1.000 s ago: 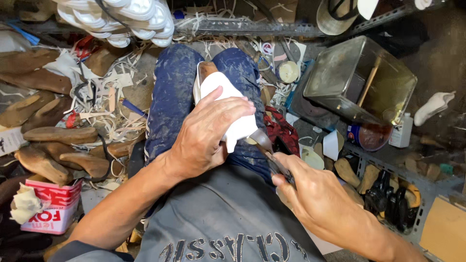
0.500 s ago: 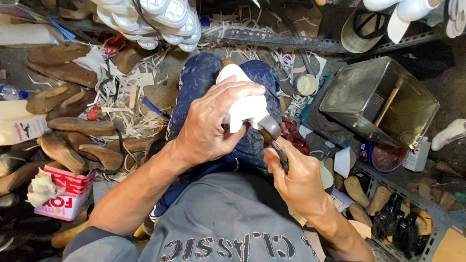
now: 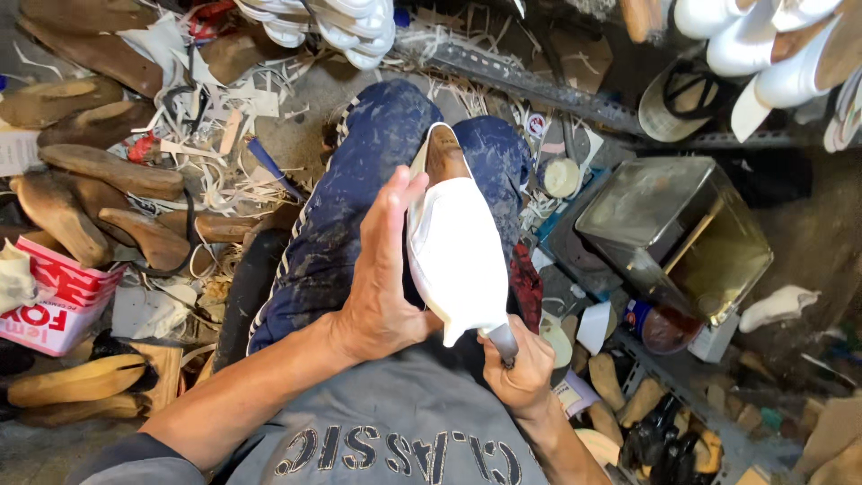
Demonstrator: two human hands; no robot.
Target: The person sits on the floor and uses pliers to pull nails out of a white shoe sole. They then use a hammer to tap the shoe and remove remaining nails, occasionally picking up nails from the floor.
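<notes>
A white pointed shoe upper on a wooden last (image 3: 453, 247) rests on my lap, toe toward me. My left hand (image 3: 382, 278) lies along its left side, thumb up by the opening, steadying it. My right hand (image 3: 521, 368) is closed around a small metal-tipped tool (image 3: 503, 339) right at the shoe's pointed toe. My blue-stained trouser legs (image 3: 359, 198) lie under the shoe.
Wooden shoe lasts (image 3: 81, 216) and leather scraps litter the floor at left beside a red-and-white box (image 3: 58, 301). A metal tin (image 3: 682, 233) and small pots stand at right. White shoes (image 3: 772, 45) hang on the rack above.
The shoe has turned so its toe points toward me. My left hand slid from on top to its left side. My right hand moved in under the toe with the tool.
</notes>
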